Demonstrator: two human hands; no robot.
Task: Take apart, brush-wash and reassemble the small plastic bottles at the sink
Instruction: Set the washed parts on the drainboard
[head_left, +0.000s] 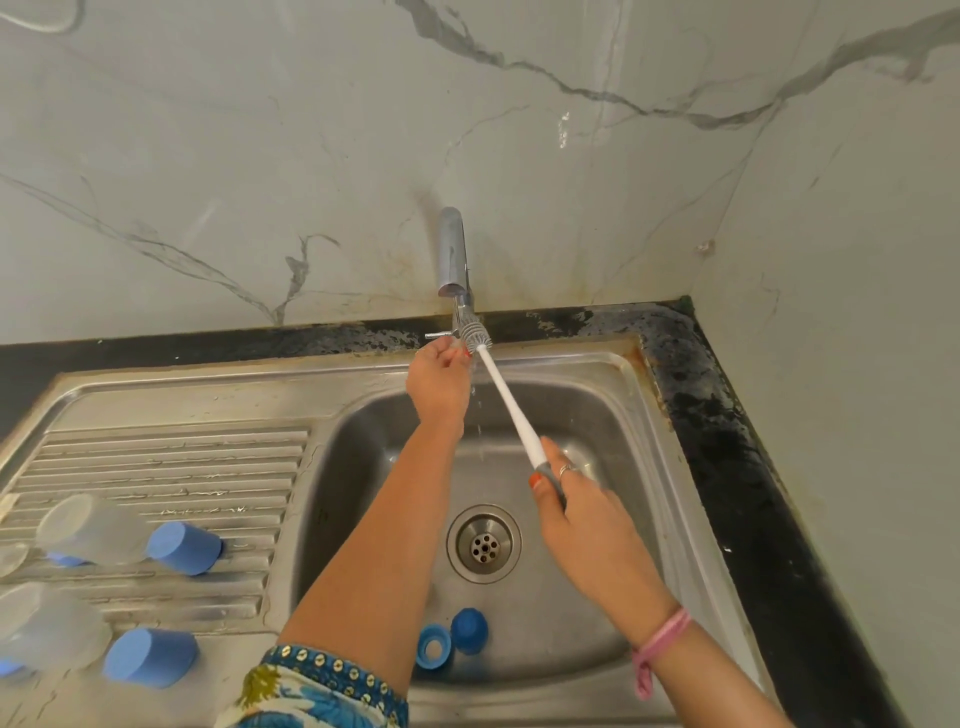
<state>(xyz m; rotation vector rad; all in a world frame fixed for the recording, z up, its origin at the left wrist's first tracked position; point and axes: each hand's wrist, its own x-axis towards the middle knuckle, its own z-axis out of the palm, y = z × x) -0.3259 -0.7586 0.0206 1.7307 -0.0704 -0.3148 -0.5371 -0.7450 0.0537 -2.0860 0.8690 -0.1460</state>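
A black worktop (737, 415) ran along a marble-patterned wall, and a stainless steel sink (670, 415) was set into it. On the ribbed draining board (171, 462) to the left lay two frosted bottles on their sides, the far bottle (93, 527) and the near bottle (47, 631), each with a blue cap (183, 548) (149, 657) just beside it. In the basin, near the drain (484, 543), lay two small blue parts (432, 647) (469, 630), side by side.
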